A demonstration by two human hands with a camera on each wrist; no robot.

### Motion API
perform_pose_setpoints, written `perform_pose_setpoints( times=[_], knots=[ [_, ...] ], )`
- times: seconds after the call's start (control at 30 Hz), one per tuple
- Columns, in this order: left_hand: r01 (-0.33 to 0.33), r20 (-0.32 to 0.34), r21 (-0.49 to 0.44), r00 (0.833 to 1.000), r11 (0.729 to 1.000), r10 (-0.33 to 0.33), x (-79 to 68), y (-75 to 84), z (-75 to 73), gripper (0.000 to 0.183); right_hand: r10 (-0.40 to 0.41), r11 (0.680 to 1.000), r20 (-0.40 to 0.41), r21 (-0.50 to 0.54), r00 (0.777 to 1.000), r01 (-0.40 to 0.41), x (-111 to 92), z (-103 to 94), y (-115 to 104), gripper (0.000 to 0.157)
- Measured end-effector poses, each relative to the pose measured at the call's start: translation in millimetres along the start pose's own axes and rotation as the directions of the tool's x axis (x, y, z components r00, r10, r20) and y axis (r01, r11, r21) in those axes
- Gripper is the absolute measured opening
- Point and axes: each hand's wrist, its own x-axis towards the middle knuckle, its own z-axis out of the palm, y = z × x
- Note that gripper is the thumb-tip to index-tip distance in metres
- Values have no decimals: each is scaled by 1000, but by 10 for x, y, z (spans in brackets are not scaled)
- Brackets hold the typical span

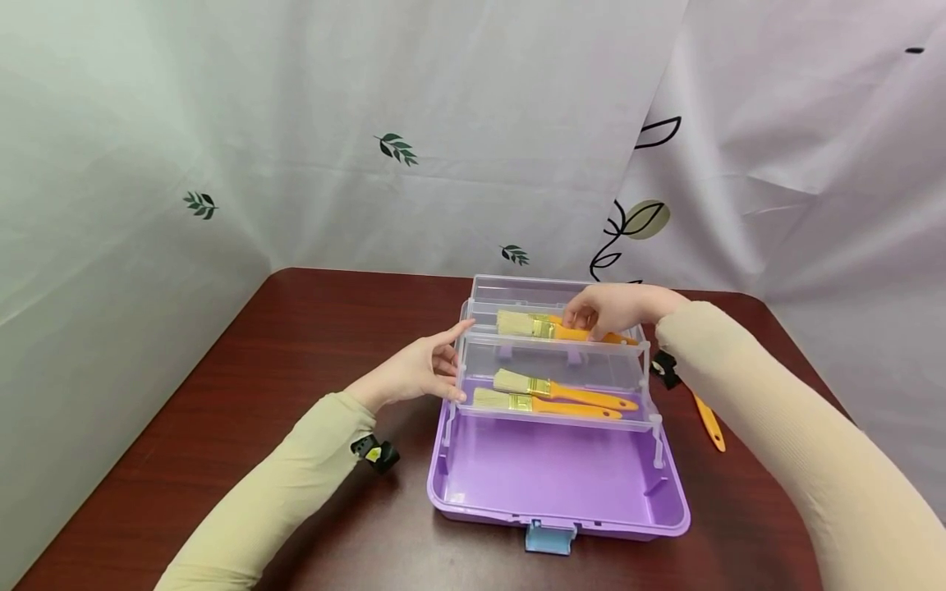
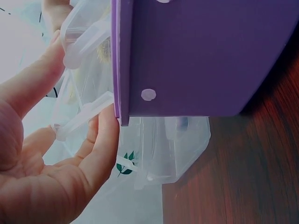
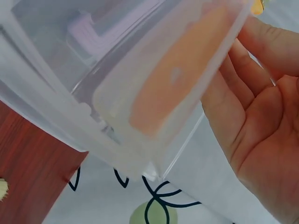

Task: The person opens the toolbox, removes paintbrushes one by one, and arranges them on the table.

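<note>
A purple toolbox [image 1: 554, 476] stands open, its clear plastic trays [image 1: 550, 361] raised in tiers. My right hand [image 1: 609, 308] reaches into the upper tray and pinches the orange handle of a paintbrush [image 1: 553, 318]. Beside it in that tray lies another paintbrush [image 1: 528, 325] with pale bristles. The lower tray holds two more paintbrushes [image 1: 565, 390]. At the trays' left end, my left hand [image 1: 410, 369] spreads its thumb and forefinger against the clear corners. In the left wrist view other fingers [image 2: 105, 140] touch the toolbox's purple edge.
A light blue latch [image 1: 550, 538] hangs at the toolbox's front. On the table's right lies an orange handle [image 1: 709, 423], partly hidden by my right sleeve. Behind the dark red table [image 1: 355, 320] hangs a white cloth [image 1: 310, 164] with printed leaves.
</note>
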Motion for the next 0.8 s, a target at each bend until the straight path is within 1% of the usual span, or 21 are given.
perform_pose_setpoints(
  times=[0.23,0.33,0.47,0.63,0.73,0.8],
  knots=[
    [6,3,28,1000,1000,-6,-12,28,-2,107,0,1000,-98,20,995,2,-44,55,55,31],
    [7,4,33,1000,999,-7,-15,31,0,107,-9,998,-136,66,991,18,-52,76,79,30],
    [8,6,29,1000,1000,-8,-17,27,2,107,5,990,-185,142,983,22,-55,95,107,29],
    [2,7,27,1000,1000,-2,-11,26,5,107,19,980,-211,199,977,23,-75,108,124,29],
    [1,5,28,1000,1000,-1,-11,29,4,107,19,969,-232,244,973,39,-86,116,152,29],
    [1,6,30,1000,1000,-1,-12,32,4,107,24,954,-257,294,966,54,-99,124,179,31]
  ],
)
